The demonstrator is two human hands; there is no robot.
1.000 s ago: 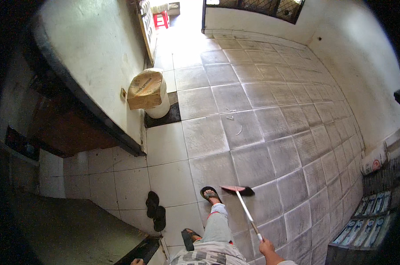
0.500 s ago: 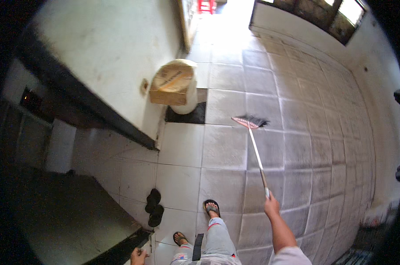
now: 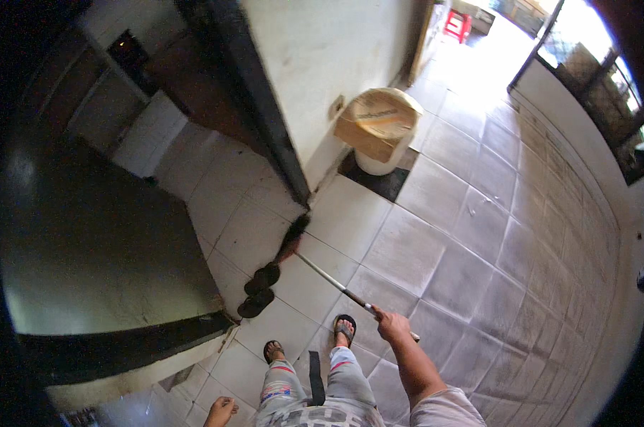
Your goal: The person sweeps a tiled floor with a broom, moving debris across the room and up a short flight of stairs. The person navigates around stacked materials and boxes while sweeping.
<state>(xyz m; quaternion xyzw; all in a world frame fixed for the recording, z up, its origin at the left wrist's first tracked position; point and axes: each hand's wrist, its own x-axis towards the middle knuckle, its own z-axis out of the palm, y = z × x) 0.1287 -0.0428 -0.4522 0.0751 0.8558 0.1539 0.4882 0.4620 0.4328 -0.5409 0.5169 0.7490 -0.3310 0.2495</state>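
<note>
My right hand is wrapped round the handle of a broom, close to its top end. The broom slants away to the left, and its dark bristles rest on the white tiles by the foot of a dark doorway edge. Just nearer than the bristles lie dark slippers, close to or touching the broom head. Low at the left my left hand hangs beside my leg. Its fingers are curled, with nothing visible in them.
A white bin-like container with cardboard on top stands on a dark mat by the wall. A dark-topped table fills the left. Greyish sheeting with a square grid covers the right floor. A red stool is far off.
The broom has swung from the gridded floor on the right to the tiles by the slippers on the left. My view has turned left.
</note>
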